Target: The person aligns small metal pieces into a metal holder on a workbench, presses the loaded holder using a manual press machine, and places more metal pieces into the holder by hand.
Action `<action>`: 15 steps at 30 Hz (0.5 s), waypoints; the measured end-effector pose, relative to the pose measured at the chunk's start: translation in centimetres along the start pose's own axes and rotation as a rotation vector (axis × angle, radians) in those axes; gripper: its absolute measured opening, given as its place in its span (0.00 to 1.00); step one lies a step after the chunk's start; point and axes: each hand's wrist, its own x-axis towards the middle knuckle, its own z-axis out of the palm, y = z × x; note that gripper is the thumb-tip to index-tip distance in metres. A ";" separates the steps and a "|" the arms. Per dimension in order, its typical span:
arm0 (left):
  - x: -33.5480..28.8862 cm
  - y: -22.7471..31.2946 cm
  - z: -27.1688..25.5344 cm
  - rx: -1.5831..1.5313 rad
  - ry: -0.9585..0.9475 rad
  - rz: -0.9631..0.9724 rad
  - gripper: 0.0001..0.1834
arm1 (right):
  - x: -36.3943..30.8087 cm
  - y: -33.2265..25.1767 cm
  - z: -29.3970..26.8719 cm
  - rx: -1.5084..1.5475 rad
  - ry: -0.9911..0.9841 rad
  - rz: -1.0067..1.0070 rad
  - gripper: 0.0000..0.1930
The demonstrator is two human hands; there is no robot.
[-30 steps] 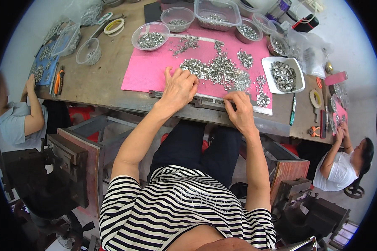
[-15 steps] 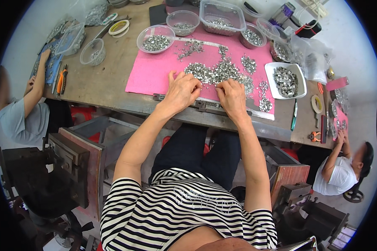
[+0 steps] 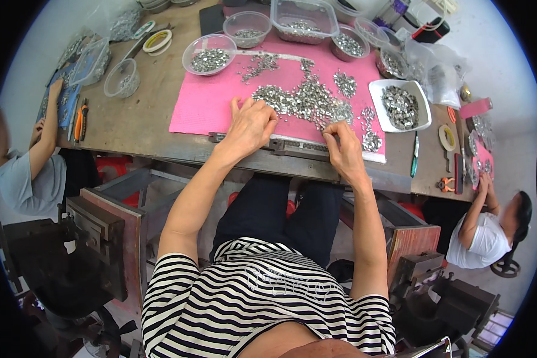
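No text legible; small lettering-like print (image 3: pixel 287 284) on striped shirt (image 3: pixel 221 307) too blurred to read.

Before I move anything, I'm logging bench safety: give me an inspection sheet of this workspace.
Surface: pink cloth on a bench.
Work items: silvery metal pieces heaped loose on the cloth; narrow rail along the front edge.
Clutter: orange-handled pliers at left, clear tubs behind, white dish at right.
Hands: left hand at the rail, right hand near its right end; anything pinched cannot be told.
Cables: pale cable at upper right.
Surroundings: co-worker at left, another at right; dark machines below.
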 end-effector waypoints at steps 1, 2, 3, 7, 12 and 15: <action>0.0 0.1 0.1 0.036 0.024 0.019 0.02 | -0.4 0.0 -0.3 0.033 -0.004 0.010 0.05; 0.0 0.5 0.4 0.030 0.020 0.023 0.02 | -0.9 0.1 -0.6 0.054 -0.027 0.042 0.05; -0.1 1.1 0.7 -0.009 0.054 0.059 0.02 | -1.4 0.0 -0.8 0.050 -0.025 0.049 0.05; -0.1 4.7 2.1 -0.132 0.053 0.197 0.04 | -2.4 -0.2 -0.8 0.015 -0.023 0.014 0.06; -0.4 6.5 4.4 -0.142 0.042 0.286 0.07 | -3.0 -0.1 -0.2 -0.137 0.025 -0.128 0.08; -0.5 6.7 4.9 -0.140 0.043 0.283 0.07 | -3.2 -0.5 -0.3 -0.165 0.017 -0.128 0.09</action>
